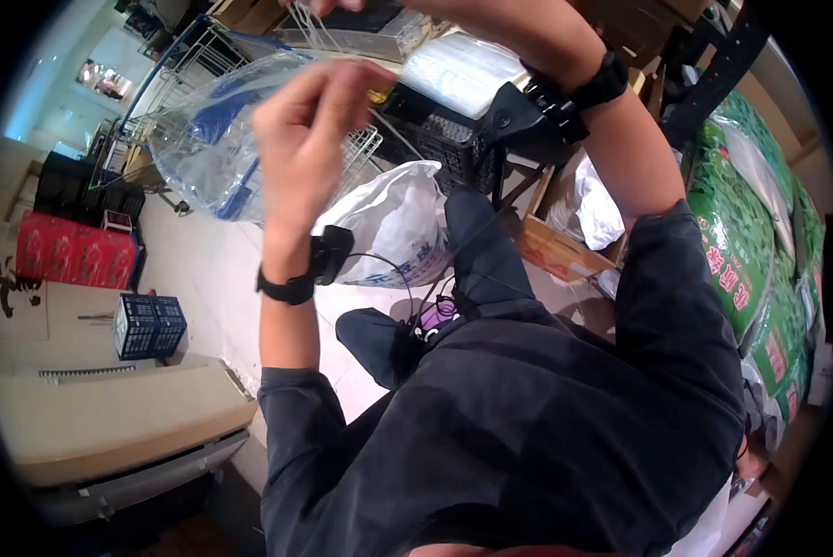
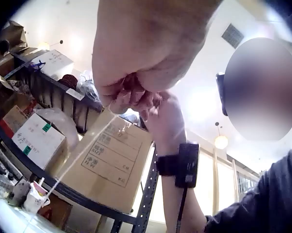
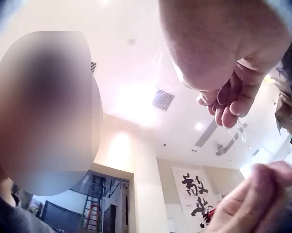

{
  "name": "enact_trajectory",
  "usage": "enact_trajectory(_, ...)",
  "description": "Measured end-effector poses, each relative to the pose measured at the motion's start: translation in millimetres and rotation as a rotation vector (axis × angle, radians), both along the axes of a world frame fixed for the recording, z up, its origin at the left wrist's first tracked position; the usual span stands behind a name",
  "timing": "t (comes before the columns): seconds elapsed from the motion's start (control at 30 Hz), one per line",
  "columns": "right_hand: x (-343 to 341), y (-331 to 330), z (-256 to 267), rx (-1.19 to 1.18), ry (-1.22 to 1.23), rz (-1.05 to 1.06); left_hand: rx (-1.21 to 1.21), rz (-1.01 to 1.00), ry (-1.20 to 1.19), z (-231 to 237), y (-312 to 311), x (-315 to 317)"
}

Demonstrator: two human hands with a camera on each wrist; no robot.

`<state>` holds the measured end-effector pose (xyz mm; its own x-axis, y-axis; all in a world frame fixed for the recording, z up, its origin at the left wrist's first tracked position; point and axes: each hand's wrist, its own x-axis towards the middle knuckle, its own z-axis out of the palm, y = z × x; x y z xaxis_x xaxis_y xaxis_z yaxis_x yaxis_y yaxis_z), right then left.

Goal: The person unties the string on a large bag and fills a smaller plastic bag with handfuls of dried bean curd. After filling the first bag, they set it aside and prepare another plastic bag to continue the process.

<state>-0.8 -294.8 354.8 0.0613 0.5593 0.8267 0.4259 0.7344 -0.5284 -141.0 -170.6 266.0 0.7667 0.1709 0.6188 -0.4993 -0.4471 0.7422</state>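
Note:
My left hand (image 1: 305,139), raised and blurred in the head view, has its fingers curled together. In the left wrist view this hand (image 2: 151,43) pinches a thin white string (image 2: 83,154) that slants down to the lower left. My right hand (image 1: 342,4) is partly cut off by the top edge of the head view, with pale strands (image 1: 312,26) hanging beside it. Its curled fingers (image 3: 227,114) grip a thin translucent strand (image 3: 244,133) in the right wrist view, above my left hand (image 3: 253,201). The fingertip contacts are partly hidden.
A black crate (image 1: 454,144) holding clear plastic stands in front, above a white sack (image 1: 389,223). To the left is a wire cart (image 1: 203,56) with a clear bag. Green sacks (image 1: 737,223) are stacked at right, near an open carton (image 1: 546,246).

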Motion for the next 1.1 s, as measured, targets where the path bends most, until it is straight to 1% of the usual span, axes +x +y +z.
enact_trajectory(0.03,5.6,-8.2,-1.1,0.01,0.001,-0.029,0.036,0.01,-0.043,6.3,6.1,-1.1)
enact_trajectory(0.07,17.8,-19.7,-0.9,-0.1,-0.043,-0.101,-0.022,-0.02,-0.114,12.6,10.0,0.8)
enact_trajectory(0.1,17.8,-30.9,-6.5,-0.107,-0.042,-0.105,-0.106,-0.054,-0.148,27.8,8.0,-1.7)
enact_trajectory(0.13,12.4,-42.0,-15.6,-0.063,0.075,-0.129,-0.137,-0.132,-0.202,42.2,12.8,-1.4)
enact_trajectory(0.17,5.5,-50.0,-27.5,-0.02,0.192,-0.153,-0.183,-0.11,-0.265,58.0,10.7,-2.4)
enact_trajectory(0.2,1.4,-51.7,-40.8,0.022,0.31,-0.177,-0.306,-0.135,-0.287,74.9,25.3,-7.1)
enact_trajectory(0.23,-0.4,-41.4,-68.3,0.124,0.363,-0.257,-0.342,-0.461,-0.236,92.4,49.7,-11.8)
enact_trajectory(0.27,2.2,-33.7,-102.4,0.139,0.265,-0.382,-0.387,-0.152,-0.45,103.6,20.1,-4.7)
enact_trajectory(0.3,5.2,-26.3,-136.3,0.154,0.165,-0.504,-0.335,-0.427,-0.382,116.8,48.8,-6.6)
enact_trajectory(0.37,1.0,-22.1,-190.7,-0.229,-0.098,-0.57,-0.338,-0.769,-0.196,148.8,81.5,-1.6)
enact_trajectory(0.4,-3.3,-17.3,-206.3,-0.289,-0.097,-0.538,-0.339,-0.774,-0.2,147.7,78.0,-2.5)
enact_trajectory(0.43,-5.5,-11.7,-215.7,-0.347,-0.096,-0.507,-0.499,-0.72,-0.182,146.6,72.7,-5.7)
enact_trajectory(0.47,0.9,-9.1,-220.1,-0.568,-0.062,-0.375,-0.654,-0.663,-0.165,146.2,67.0,-8.8)
enact_trajectory(0.5,8.2,-6.6,-219.8,-0.785,-0.031,-0.236,-0.647,-0.668,-0.172,140.6,54.9,-8.5)
enact_trajectory(0.53,0.1,-16.4,-205.1,-0.766,0.208,-0.056,-0.459,-0.39,-0.273,127.3,37.5,-6.3)
enact_trajectory(0.57,1.5,-20.7,-196.9,-0.764,0.199,-0.052,-0.269,-0.106,-0.366,111.3,26.8,-7.2)
enact_trajectory(0.63,7.1,-26.1,-183.1,-0.542,0.494,-0.011,-0.003,0.249,-0.27,62.1,27.1,-18.0)
enact_trajectory(0.67,7.2,-29.8,-172.4,-0.433,0.636,0.052,0.129,0.408,-0.118,36.1,30.3,-24.0)
enact_trajectory(0.7,5.1,-30.2,-162.0,-0.313,0.667,0.117,-0.012,0.299,-0.022,5.1,30.6,-24.7)
enact_trajectory(0.73,-0.9,-29.9,-153.4,-0.317,0.644,0.102,-0.153,0.194,0.088,-22.4,20.8,-23.2)
enact_trajectory(0.77,-7.7,-27.2,-148.2,-0.322,0.62,0.086,-0.237,0.135,0.196,-47.0,10.1,-20.9)
enact_trajectory(0.8,-12.7,-19.2,-151.0,-0.333,0.533,0.076,-0.254,0.091,0.305,-71.1,4.3,-22.9)
enact_trajectory(0.83,-15.9,-13.1,-154.2,-0.397,0.441,-0.012,-0.414,-0.075,0.237,-93.8,-6.8,-18.7)
enact_trajectory(0.87,-16.4,-13.6,-151.2,-0.389,0.227,-0.116,-0.447,-0.096,0.269,-98.0,-15.2,-21.0)
enact_trajectory(0.9,-14.0,-15.8,-147.6,-0.376,0.012,-0.22,-0.518,0.002,0.288,-99.7,-23.0,-17.0)
enact_trajectory(0.93,-8.0,-18.6,-146.4,-0.421,-0.051,-0.196,-0.542,0.016,0.382,-100.9,-16.1,-19.1)
enact_trajectory(0.97,-1.4,-23.4,-143.2,-0.391,-0.122,-0.177,-0.565,0.029,0.475,-102.6,-7.8,-21.1)
enact_trajectory(1.03,4.0,-32.0,-139.6,-0.275,-0.037,-0.271,-0.595,0.031,0.435,-106.2,-3.7,-23.6)
enact_trajectory(1.07,5.5,-38.5,-136.3,-0.245,-0.102,-0.298,-0.626,0.027,0.402,-107.4,-3.6,-23.1)
enact_trajectory(1.1,4.1,-38.0,-143.7,-0.255,-0.112,-0.249,-0.627,0.024,0.404,-108.1,-6.2,-19.9)
